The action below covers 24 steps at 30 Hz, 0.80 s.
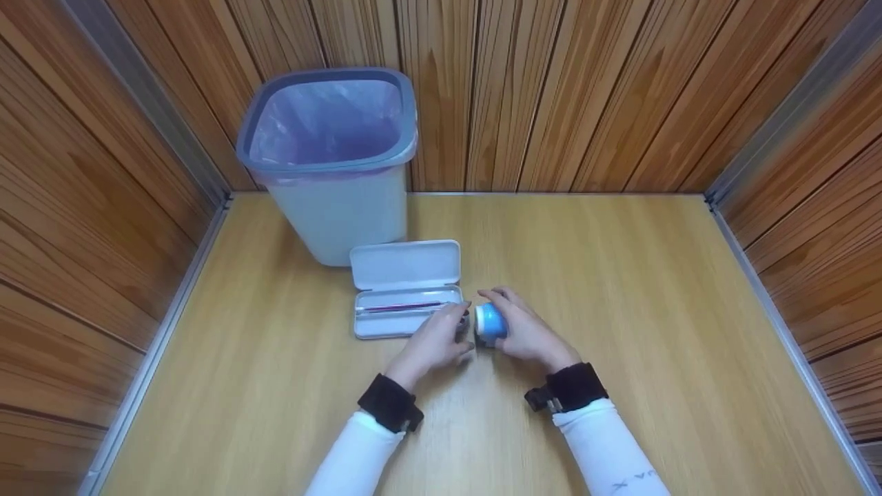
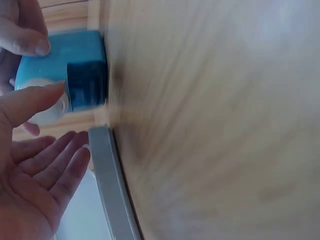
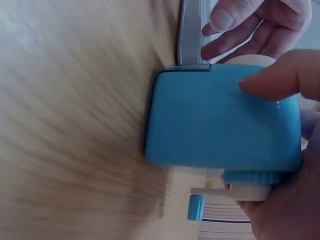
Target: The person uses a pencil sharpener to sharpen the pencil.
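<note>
A blue crank pencil sharpener (image 1: pixel 492 322) with a cream front stands on the table right of the pencil case. My right hand (image 1: pixel 529 334) grips it from the right, thumb (image 3: pixel 272 80) on one side; its crank handle (image 3: pixel 196 207) shows in the right wrist view. My left hand (image 1: pixel 433 346) is beside the sharpener's cream front, fingers fairly straight with nothing held between them. Those fingers (image 2: pixel 55 165) are at the end of the case in the left wrist view. The grey-white pencil case (image 1: pixel 406 269) lies with its lid up, and slim pencils (image 1: pixel 403 308) lie inside.
A light waste bin (image 1: pixel 337 213) with a grey rim and a clear liner stands behind the case, at the back left. Wood-panelled walls (image 1: pixel 524 96) enclose the table (image 1: pixel 654 289) at the back and both sides.
</note>
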### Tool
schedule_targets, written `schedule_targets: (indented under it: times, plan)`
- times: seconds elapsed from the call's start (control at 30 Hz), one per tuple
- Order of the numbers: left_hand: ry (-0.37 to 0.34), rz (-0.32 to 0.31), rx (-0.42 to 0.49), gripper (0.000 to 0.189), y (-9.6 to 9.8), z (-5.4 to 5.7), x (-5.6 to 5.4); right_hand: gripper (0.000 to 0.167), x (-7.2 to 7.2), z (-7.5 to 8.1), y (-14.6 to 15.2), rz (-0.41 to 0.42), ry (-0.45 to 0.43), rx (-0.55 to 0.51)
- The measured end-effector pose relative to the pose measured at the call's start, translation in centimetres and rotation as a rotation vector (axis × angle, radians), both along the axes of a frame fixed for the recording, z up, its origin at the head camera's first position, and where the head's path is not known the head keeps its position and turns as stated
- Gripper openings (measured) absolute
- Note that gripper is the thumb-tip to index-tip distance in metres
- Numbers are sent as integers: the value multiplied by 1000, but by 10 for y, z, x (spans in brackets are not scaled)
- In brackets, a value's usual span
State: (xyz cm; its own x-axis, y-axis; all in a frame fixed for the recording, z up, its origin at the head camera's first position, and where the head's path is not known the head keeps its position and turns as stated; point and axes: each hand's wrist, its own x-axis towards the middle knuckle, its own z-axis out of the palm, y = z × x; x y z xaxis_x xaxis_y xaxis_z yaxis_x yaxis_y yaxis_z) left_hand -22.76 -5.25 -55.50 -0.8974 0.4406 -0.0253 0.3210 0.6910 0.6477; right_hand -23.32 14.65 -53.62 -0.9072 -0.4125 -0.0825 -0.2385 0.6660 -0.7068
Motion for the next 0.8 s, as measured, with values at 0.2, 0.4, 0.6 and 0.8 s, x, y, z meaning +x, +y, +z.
schedule_targets:
  times: [0.2, 0.4, 0.6, 0.8]
  plan:
    - [-3, -14, 54, 77, 10, 0, 3, 67, -1, -2, 8, -36, -42, -64]
    - [72, -12, 23, 68, 13, -2, 3, 62, -3, -4, 13, -23, -26, -79]
    - [146, -16, -17, 67, 10, -5, 4, 63, -4, -7, 15, -15, -22, -86]
    - [115, -27, 22, 68, 11, -7, 3, 66, -4, -5, 17, -14, -30, -87]
